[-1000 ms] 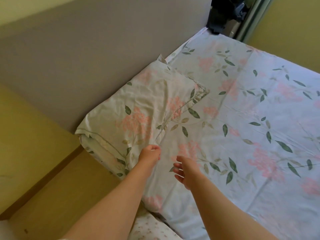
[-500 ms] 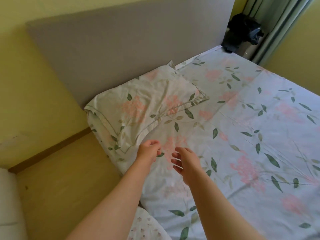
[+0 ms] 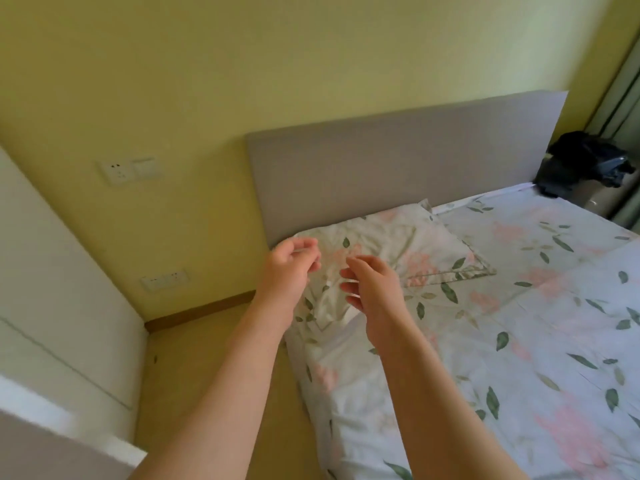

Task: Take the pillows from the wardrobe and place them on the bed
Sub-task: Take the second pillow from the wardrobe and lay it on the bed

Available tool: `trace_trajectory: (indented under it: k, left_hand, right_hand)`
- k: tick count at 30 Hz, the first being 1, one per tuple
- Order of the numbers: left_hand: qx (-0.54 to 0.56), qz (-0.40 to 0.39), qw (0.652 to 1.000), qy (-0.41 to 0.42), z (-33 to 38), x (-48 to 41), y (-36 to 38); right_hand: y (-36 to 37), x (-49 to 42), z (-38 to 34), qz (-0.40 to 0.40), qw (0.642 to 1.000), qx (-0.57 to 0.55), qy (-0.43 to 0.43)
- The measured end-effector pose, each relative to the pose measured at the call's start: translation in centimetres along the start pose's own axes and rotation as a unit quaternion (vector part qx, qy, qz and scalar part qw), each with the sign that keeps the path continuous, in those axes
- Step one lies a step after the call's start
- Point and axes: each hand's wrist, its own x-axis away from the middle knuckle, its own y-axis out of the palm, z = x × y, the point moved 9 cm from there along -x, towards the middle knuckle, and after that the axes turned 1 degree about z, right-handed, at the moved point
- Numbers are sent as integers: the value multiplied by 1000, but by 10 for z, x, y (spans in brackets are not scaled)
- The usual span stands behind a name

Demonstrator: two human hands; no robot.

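One wrinkly floral pillow [image 3: 398,241] on bed [image 3: 526,344]

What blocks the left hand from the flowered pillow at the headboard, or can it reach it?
Probably yes. The left hand hovers over the pillow, empty, fingers loosely curled, with nothing between them; the right hand is beside it, not across its path.

Head view looks down across the bed [image 3: 519,341] toward the headboard [image 3: 398,161].
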Motion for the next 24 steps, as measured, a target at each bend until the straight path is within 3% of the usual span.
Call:
trace_trajectory:
  k: [6, 13, 19, 24]
  left_hand:
    - [-30, 52, 979, 194, 124, 56, -73]
    - [-109, 112, 888, 433, 267, 169, -125]
    - [-117, 253, 817, 505, 336, 247, -179]
    - [-149, 374, 772, 492, 357, 290, -235]
  right_hand:
    - [63, 75, -107, -59, 977, 39, -200]
    - [97, 179, -219, -139, 921, -57, -359]
    - [137, 251, -282, -241, 861, -129, -428]
    - [201, 311, -304, -365, 808, -145, -440]
